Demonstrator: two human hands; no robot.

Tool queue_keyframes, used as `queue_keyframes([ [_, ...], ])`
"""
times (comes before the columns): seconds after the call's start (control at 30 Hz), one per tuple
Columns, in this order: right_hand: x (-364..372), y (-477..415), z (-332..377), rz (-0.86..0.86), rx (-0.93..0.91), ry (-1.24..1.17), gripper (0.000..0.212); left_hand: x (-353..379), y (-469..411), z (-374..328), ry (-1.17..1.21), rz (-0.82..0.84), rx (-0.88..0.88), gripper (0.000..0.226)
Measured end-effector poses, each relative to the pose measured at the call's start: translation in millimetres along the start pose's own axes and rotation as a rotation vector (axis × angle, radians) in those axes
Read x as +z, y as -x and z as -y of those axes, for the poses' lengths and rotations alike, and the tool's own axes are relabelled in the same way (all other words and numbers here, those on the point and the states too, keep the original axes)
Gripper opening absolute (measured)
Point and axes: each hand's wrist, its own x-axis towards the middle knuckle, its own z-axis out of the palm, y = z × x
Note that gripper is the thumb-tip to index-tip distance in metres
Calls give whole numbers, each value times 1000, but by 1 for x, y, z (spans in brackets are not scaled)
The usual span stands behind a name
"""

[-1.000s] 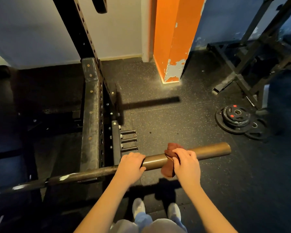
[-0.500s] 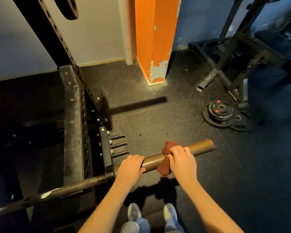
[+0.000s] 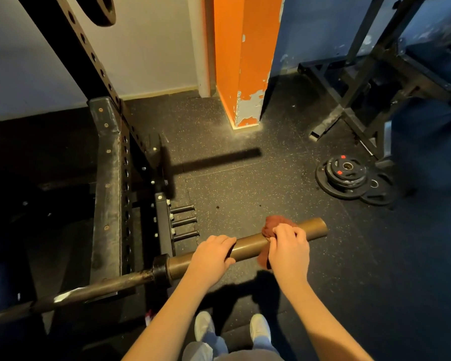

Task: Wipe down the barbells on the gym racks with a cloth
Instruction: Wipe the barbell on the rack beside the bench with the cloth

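Near the free end of the long brass-and-black steel barbell (image 3: 248,247), lying on the black steel rack (image 3: 107,178), the right hand (image 3: 288,247) clamps a rust-red cloth (image 3: 272,224) onto the sleeve, its grip closed on it. The left hand (image 3: 214,256) wraps its grip round bare sleeve. Sleeve wiping looks underway; the dark shaft probably remains to be done.

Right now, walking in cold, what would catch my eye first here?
The two hands at bottom centre: the left hand grips the bronze barbell sleeve, while the right hand holds a reddish-brown cloth around it. Behind them stands an orange pillar with peeling paint, and black weight plates lie stacked on the floor at right.
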Motion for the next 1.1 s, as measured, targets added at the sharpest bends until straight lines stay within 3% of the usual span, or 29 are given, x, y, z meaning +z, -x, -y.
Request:
queue_keyframes([
  [0.1,-2,7,-10,37,-233,62,27,3,-7,-8,-20,20,-18,53],
  [0.17,-9,-1,-31,72,-282,106,28,3,-12,-12,-27,37,-46,50],
  [0.37,-16,-11,-39,76,305,-171,12,-2,-30,-23,-54,99,-46,42],
  [0.5,-15,-7,-39,131,-3,-81,17,-4,-37,-25,-56,127,-76,42],
  [0.53,-18,-13,-49,143,-10,-51,15,-4,-38,-25,-53,142,-84,43],
  [0.67,-25,-34,-67,101,244,-98,9,-2,-41,-25,-22,172,-120,46],
  [0.73,-24,-30,-53,125,243,-158,10,-2,-41,-27,-30,169,-136,46],
  [0.9,-30,-28,-68,244,31,-124,14,5,-36,-33,-67,124,-167,39],
  [1.1,-26,-32,-61,142,226,-142,13,19,-19,-45,-175,-69,-116,42],
])
